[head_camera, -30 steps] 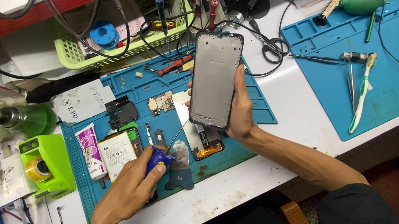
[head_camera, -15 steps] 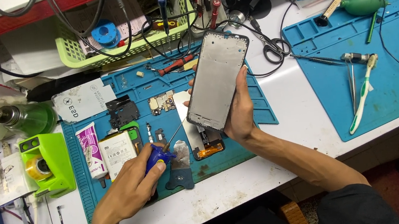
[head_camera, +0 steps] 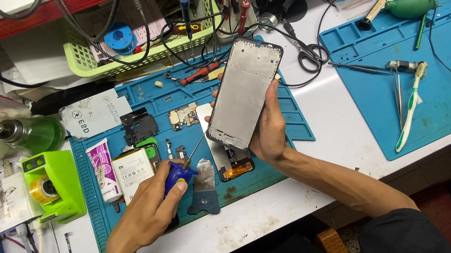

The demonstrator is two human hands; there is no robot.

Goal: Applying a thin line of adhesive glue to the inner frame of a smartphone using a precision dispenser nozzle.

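Note:
My right hand (head_camera: 268, 130) holds a phone frame (head_camera: 244, 94) tilted up above the blue work mat (head_camera: 292, 119), its grey inner side facing me. My left hand (head_camera: 145, 213) grips a small blue-handled screwdriver (head_camera: 177, 173), whose thin shaft points up toward the frame's lower left edge. Under the frame lies a dark part with an orange flex cable (head_camera: 232, 165). Next to the screwdriver lies a grey metal plate (head_camera: 203, 184). A small circuit board (head_camera: 182, 116) and a black cover piece (head_camera: 139, 129) rest on the mat to the frame's left.
A white battery (head_camera: 132, 172) and a glue tube (head_camera: 101, 170) lie left of my left hand. Further left are a green tape dispenser (head_camera: 55, 183) and a green bottle (head_camera: 36, 132). Behind is a green basket (head_camera: 145, 54). To the right are scissors (head_camera: 310, 53) and a second blue mat (head_camera: 445, 92) with a toothbrush (head_camera: 410, 107).
My right hand has turned the phone frame, so its surface now shows light grey instead of dark, and shifted it slightly right. My left hand with the screwdriver has barely moved.

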